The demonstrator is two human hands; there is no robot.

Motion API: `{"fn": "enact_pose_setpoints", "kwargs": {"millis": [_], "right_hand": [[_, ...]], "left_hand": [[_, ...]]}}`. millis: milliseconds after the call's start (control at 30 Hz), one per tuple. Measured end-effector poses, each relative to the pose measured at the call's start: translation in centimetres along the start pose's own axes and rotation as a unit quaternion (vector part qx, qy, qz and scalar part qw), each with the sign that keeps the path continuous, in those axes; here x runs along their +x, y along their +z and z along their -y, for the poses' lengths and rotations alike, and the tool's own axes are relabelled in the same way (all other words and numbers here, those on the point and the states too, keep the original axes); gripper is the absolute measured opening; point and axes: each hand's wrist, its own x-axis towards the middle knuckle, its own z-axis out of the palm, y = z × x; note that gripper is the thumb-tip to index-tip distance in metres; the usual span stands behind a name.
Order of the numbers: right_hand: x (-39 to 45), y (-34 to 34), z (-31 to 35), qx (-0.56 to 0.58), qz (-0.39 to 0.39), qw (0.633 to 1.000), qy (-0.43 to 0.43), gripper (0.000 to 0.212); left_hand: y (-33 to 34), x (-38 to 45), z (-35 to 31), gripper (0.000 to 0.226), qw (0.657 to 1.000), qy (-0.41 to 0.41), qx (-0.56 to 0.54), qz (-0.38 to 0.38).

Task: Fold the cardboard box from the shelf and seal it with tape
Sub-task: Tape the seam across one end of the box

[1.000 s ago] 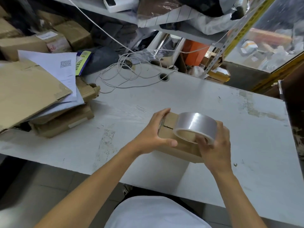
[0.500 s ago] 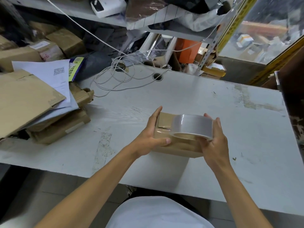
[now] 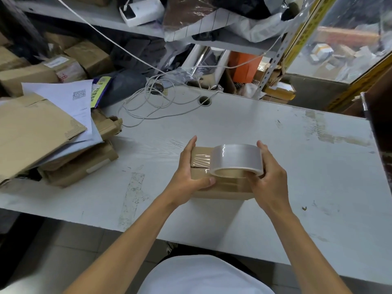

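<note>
A small brown cardboard box (image 3: 220,190) rests on the white table (image 3: 307,166), near its front edge. My left hand (image 3: 188,175) grips the box's left end, thumb on the near side. A roll of clear tape (image 3: 236,159) sits on top of the box's right half, and my right hand (image 3: 269,179) holds it from the right. A shiny strip of tape (image 3: 201,160) lies across the box top, left of the roll.
Flat cardboard sheets (image 3: 36,132) and papers (image 3: 70,98) are stacked at the table's left. A tangle of white cable (image 3: 152,107) lies at the back by a round hole (image 3: 205,100). Cluttered shelves (image 3: 222,41) stand behind. A dark panel (image 3: 379,128) borders the right.
The tape roll has come upright and shifted toward the box's right end. A strip of tape now shows on the box top. Both hands keep their hold.
</note>
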Motion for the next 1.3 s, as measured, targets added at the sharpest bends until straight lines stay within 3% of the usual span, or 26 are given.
{"fn": "enact_pose_setpoints", "kwargs": {"millis": [167,333,367,467,500,633,700,800,867,1000,1100,1167,1233,1300], "right_hand": [[0.2,0.0,-0.6,-0.018,0.025,0.999,-0.015,0.110],[0.2,0.0,-0.7,-0.003,0.018,1.000,-0.019,0.100],[0.2,-0.1,-0.8,-0.004,0.017,1.000,-0.018,0.099],[0.3,0.0,-0.9,-0.014,0.013,0.999,-0.044,0.087],[0.3,0.1,-0.8,-0.023,0.014,0.998,-0.062,0.084],[0.5,0.5,-1.2,-0.042,0.037,0.995,-0.086,0.073],[0.8,0.0,-1.8,0.007,0.049,0.997,-0.061,0.063],[1.2,-0.8,-2.5,0.202,0.034,0.978,-0.028,0.034],[1.2,-0.9,-2.7,0.271,0.029,0.962,-0.022,0.033],[1.0,-0.7,-2.9,0.218,0.021,0.975,-0.031,0.063],[1.0,-0.6,-3.1,0.171,0.017,0.984,-0.053,0.070],[1.0,-0.8,-3.0,0.190,0.023,0.980,-0.062,0.058],[1.4,-1.4,-3.4,0.267,0.025,0.962,-0.054,0.032],[1.9,-2.3,-3.6,0.323,0.013,0.945,-0.050,0.031]], "left_hand": [[0.1,0.0,-0.5,0.106,0.997,0.021,0.079,-0.004],[0.0,-0.1,-1.3,0.092,0.968,0.055,0.244,0.008],[-0.1,-0.2,-1.4,0.090,0.945,0.063,0.321,0.006],[-0.7,0.1,-2.0,0.093,0.802,0.078,0.592,0.010],[-0.8,0.2,-2.3,0.095,0.776,0.072,0.626,0.019],[-0.8,0.2,-3.0,0.097,0.735,0.063,0.673,0.047],[-0.9,0.3,-3.4,0.098,0.726,0.058,0.683,0.056],[-1.1,0.4,-3.8,0.098,0.728,0.052,0.681,0.061],[-1.0,0.4,-4.1,0.099,0.725,0.042,0.684,0.063],[0.7,1.0,-4.1,0.108,0.731,0.061,0.676,0.073],[1.5,1.1,-3.4,0.114,0.739,0.093,0.664,0.061],[1.5,1.2,-3.0,0.118,0.734,0.093,0.670,0.063],[1.2,1.3,-3.2,0.121,0.732,0.089,0.673,0.061],[1.1,1.5,-3.6,0.122,0.735,0.080,0.671,0.057]]}}
